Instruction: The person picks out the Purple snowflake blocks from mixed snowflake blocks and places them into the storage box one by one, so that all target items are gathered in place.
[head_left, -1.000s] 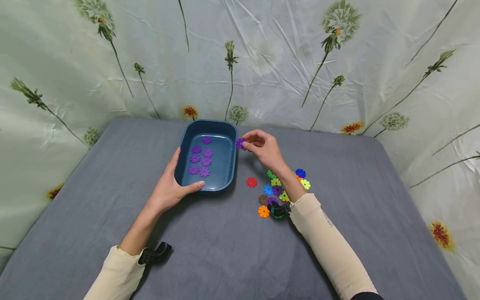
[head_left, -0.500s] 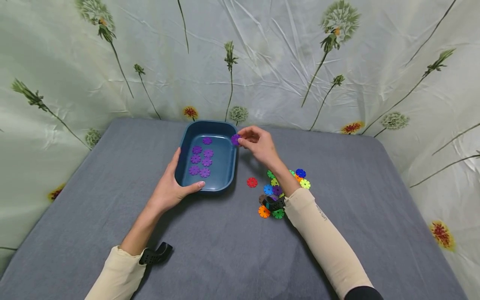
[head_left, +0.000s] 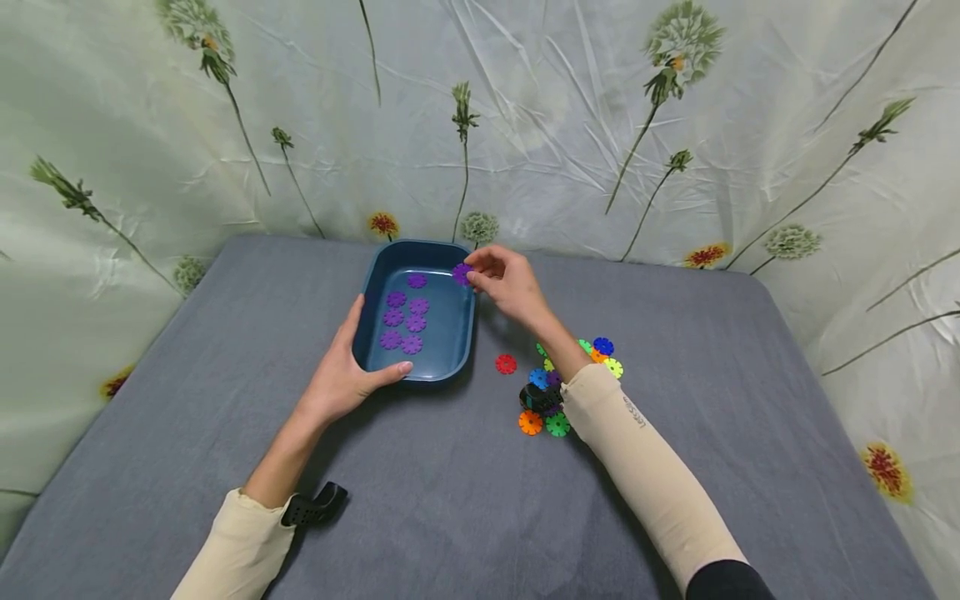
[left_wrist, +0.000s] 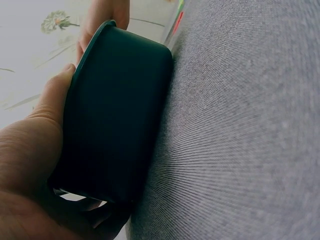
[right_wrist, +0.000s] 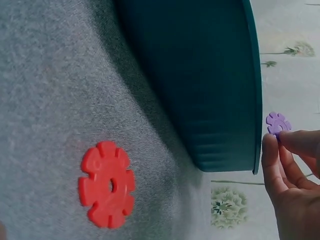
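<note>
My right hand [head_left: 510, 285] pinches a purple notched plastic disc [head_left: 461, 273] between thumb and fingertips, over the right rim of a blue rectangular tub [head_left: 442, 367]. In the right wrist view the pinched disc [right_wrist: 277, 123] shows just above the tub's edge. Several purple discs [head_left: 416, 322] lie flat on the tub's floor, mostly toward its left side. My left hand [head_left: 341, 379] holds the tub's near left corner, thumb on the front rim and fingers along the left side. The left wrist view shows that thumb [left_wrist: 52, 95] against the rim of the dark outer wall [left_wrist: 115, 115].
A loose pile of coloured discs, among them an orange disc [head_left: 530, 422] and a green disc [head_left: 558, 424], lies under my right forearm, partly hidden. A single red disc [head_left: 506, 364] lies between pile and tub. Behind the grey cloth-covered table [head_left: 450, 517] hangs a flower-print curtain [head_left: 540, 125].
My right hand has moved left with the purple disc, from beside the tub's right wall to over its rim. The left hand and the tub stay in place.
</note>
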